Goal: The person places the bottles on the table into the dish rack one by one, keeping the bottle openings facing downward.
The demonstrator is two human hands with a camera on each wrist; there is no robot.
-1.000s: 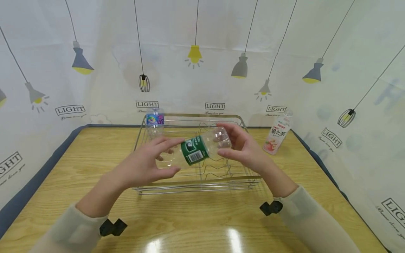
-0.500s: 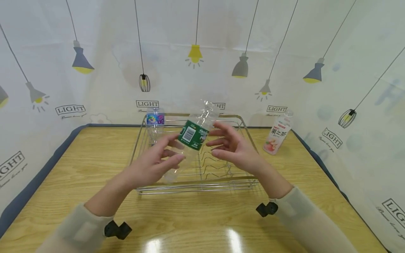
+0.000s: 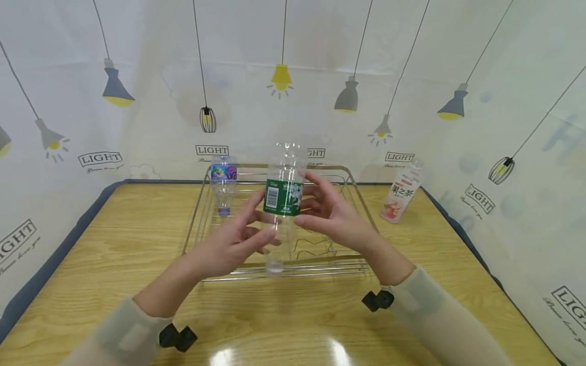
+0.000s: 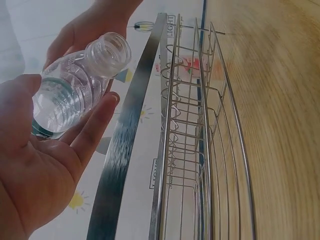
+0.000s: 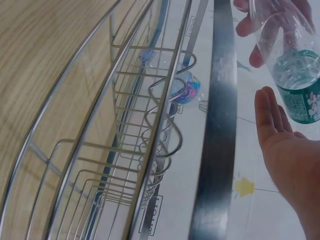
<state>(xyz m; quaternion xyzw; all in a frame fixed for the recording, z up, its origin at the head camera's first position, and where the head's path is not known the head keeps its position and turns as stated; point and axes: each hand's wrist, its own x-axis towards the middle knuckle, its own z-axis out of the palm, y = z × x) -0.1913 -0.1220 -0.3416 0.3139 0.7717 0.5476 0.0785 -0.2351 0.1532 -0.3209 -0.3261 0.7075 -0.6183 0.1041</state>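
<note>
A clear plastic bottle (image 3: 284,198) with a green label stands nearly upright over the wire rack (image 3: 320,262), base up and neck down. Its open mouth shows in the left wrist view. My left hand (image 3: 231,241) holds it around the shoulder, below the label, thumb in front and fingers behind. Beside the label is my right hand (image 3: 336,216), its fingers loosely extended; the right wrist view shows its fingertips close to the bottle. Another clear bottle (image 3: 224,185), with a blue and purple label and a purple cap at its lower end, is upside down in the rack's left back corner.
A tea bottle (image 3: 400,195) with a white and pink label stands on the wooden table (image 3: 293,315), right of the rack. Wavy wire dividers (image 3: 313,244) run along the rack's right half. A lamp-patterned cloth (image 3: 316,35) encloses the back and sides.
The green-labelled bottle has turned from lying slanted, base to the right, to nearly upright with its base up. My right hand has moved off its base to beside the label.
</note>
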